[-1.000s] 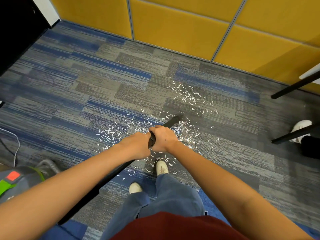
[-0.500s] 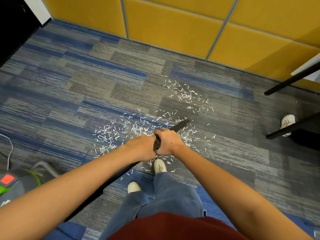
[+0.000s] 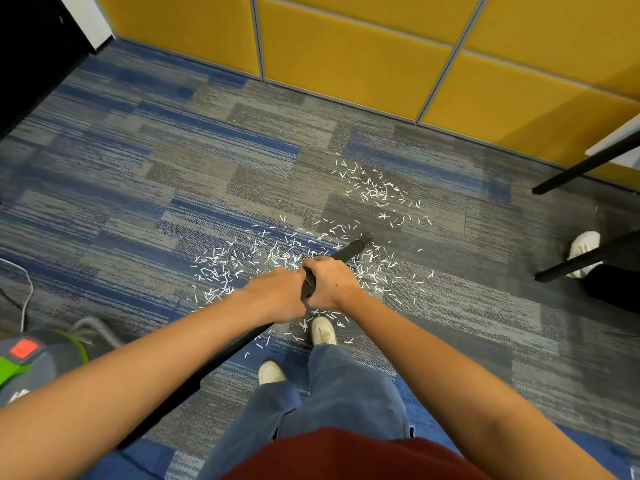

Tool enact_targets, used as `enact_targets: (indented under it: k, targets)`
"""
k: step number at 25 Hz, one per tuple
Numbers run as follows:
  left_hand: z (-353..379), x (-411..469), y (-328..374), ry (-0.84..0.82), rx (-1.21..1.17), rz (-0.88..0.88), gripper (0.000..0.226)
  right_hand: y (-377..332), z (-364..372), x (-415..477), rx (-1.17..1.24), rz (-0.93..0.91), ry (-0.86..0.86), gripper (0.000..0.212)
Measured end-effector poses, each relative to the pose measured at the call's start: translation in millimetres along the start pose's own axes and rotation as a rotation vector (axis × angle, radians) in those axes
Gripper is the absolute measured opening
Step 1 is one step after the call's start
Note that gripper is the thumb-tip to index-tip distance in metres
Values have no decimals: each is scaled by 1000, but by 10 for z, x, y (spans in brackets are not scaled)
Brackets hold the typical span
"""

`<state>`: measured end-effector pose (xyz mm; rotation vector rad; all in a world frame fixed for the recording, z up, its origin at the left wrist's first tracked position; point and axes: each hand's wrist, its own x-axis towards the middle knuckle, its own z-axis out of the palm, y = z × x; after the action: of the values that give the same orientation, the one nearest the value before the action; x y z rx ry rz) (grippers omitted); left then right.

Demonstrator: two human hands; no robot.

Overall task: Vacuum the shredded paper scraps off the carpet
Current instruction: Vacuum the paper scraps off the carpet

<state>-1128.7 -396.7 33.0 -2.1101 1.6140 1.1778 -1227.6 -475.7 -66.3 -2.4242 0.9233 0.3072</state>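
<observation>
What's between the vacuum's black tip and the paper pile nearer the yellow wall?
Head view: mostly bare grey carpet, with a few stray scraps, between the nozzle tip and that far pile.

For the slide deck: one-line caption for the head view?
Left hand and right hand grip a black vacuum wand, nozzle among paper scraps on carpet.

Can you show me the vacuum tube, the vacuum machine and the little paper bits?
vacuum tube (image 3: 348, 251): head view, on the black shaft near its nozzle end.
vacuum machine (image 3: 46, 363): head view, on its grey body.
paper bits (image 3: 375, 192): head view, in the middle of the farther pile.
</observation>
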Motion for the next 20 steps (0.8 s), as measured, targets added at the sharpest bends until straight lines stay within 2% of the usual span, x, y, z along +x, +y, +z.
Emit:
enact_targets:
  k: [13, 20]
  targets:
    - [26, -17, -157, 37, -44, -56, 40, -154, 23, 196, -5, -29, -54, 32]
    - [4, 118, -56, 67, -69, -58, 39, 2, -35, 251, -10, 6, -58, 28]
